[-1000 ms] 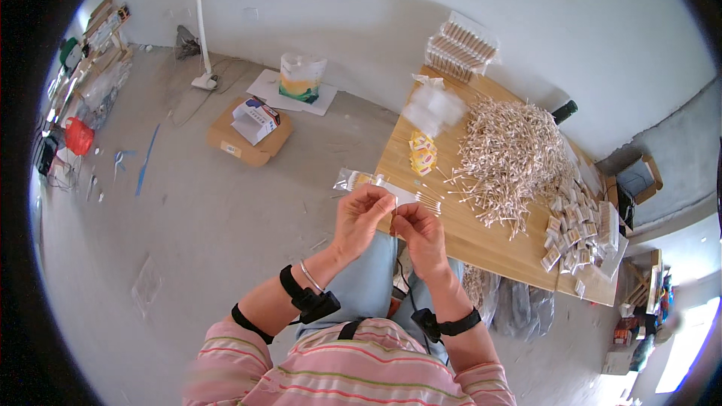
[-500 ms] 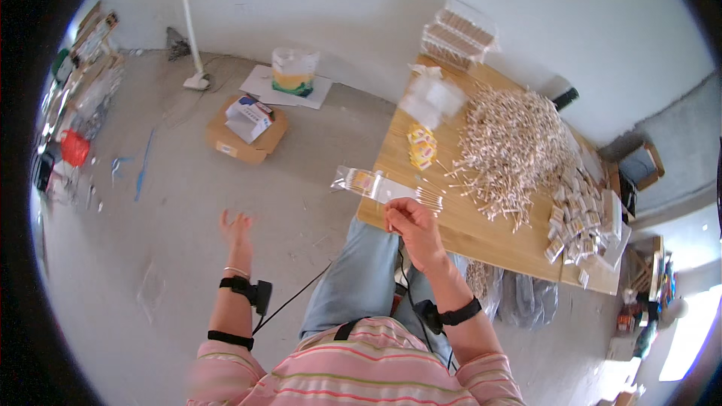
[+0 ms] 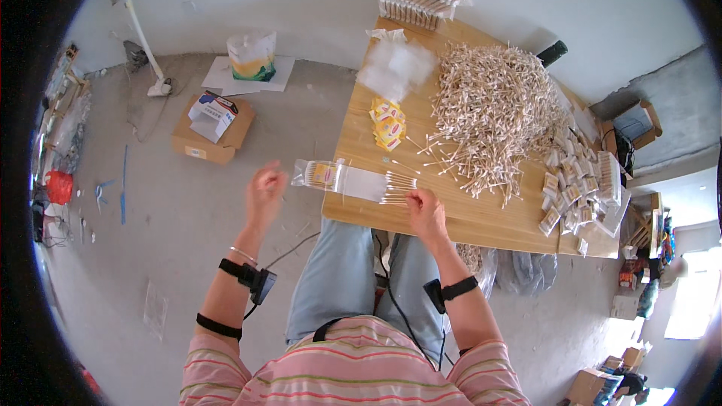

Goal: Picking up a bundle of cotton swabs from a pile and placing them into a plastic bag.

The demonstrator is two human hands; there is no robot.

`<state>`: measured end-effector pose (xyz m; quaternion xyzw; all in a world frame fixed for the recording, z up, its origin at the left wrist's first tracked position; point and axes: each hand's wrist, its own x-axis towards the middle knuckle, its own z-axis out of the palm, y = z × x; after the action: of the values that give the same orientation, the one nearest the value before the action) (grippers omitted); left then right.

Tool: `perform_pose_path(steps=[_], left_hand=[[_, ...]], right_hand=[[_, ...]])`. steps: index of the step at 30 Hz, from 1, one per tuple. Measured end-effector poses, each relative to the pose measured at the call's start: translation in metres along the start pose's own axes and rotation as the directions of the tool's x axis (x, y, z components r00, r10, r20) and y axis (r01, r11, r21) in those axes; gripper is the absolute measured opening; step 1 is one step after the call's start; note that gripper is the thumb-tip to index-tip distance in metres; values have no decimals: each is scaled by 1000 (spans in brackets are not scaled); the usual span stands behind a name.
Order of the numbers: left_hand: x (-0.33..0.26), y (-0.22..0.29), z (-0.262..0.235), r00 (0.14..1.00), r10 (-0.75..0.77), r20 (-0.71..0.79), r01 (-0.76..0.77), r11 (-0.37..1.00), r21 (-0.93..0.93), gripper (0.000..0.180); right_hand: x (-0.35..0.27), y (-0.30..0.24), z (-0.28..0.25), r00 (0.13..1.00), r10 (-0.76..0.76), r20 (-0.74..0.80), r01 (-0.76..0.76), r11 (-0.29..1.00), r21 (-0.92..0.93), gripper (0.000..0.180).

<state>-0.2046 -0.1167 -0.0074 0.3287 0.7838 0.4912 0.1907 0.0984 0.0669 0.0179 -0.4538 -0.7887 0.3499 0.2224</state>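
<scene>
Swabs [image 3: 397, 187] could slip from the bag [image 3: 350, 179]: right hand [image 3: 426, 210] pinches them, left hand [image 3: 265, 189] hangs open, apart.

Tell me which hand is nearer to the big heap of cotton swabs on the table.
Right. The right hand rests at the table's near edge just below the heap of cotton swabs, while the left hand is off the table, over the floor.

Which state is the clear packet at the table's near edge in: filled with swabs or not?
Partly filled. Cotton swabs stick out of the clear packet at its end by the right hand.
</scene>
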Motion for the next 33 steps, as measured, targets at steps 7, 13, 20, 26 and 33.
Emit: perform_pose_path(steps=[7, 13, 20, 26, 33], left_hand=[[-11, 77, 118, 946, 244, 211, -212, 963, -164, 57], [-24, 75, 185, 970, 169, 175, -126, 965, -230, 61], [-17, 68, 208, 975, 153, 159, -43, 838, -544, 52], [-13, 70, 213, 973, 139, 187, -34, 878, -477, 57], [-16, 73, 220, 980, 122, 157, -15, 831, -556, 59]], right_hand=[[55, 19, 14, 992, -126, 11, 125, 964, -236, 8], [62, 28, 23, 970, -223, -93, 179, 922, -343, 14], [47, 37, 18, 974, -218, -59, 200, 954, -223, 19], [39, 48, 28, 957, 58, -285, 67, 909, 412, 25], [37, 33, 60, 961, 57, -270, 141, 740, 658, 44]])
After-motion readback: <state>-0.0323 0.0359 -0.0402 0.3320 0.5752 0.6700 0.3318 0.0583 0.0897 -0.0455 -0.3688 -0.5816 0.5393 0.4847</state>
